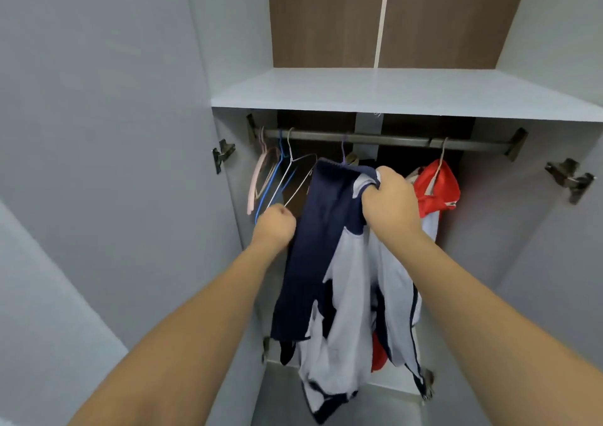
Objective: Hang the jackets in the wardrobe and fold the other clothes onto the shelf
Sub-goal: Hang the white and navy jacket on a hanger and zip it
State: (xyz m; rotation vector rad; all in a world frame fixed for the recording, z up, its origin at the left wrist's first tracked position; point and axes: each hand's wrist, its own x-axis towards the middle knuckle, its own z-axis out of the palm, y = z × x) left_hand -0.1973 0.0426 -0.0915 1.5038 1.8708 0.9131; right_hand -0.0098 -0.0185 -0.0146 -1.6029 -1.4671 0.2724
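Observation:
A navy and white jacket (329, 246) hangs from a purple hanger (343, 151) on the dark rail (391, 139) inside the open wardrobe. My right hand (388, 200) grips the jacket's right shoulder, near the collar. My left hand (274, 226) is curled into a fist at the jacket's left edge and seems to hold the navy fabric there. A red and white jacket (437, 190) hangs on a hanger at the right end of the rail. The white shelf (391, 89) above the rail is bare.
Pink, blue and white wire hangers (277, 174) hang unused at the rail's left end, just above my left hand. Both wardrobe doors (114, 132) stand open, with metal hinges (223, 155) on each side. The wardrobe floor (326, 406) is grey.

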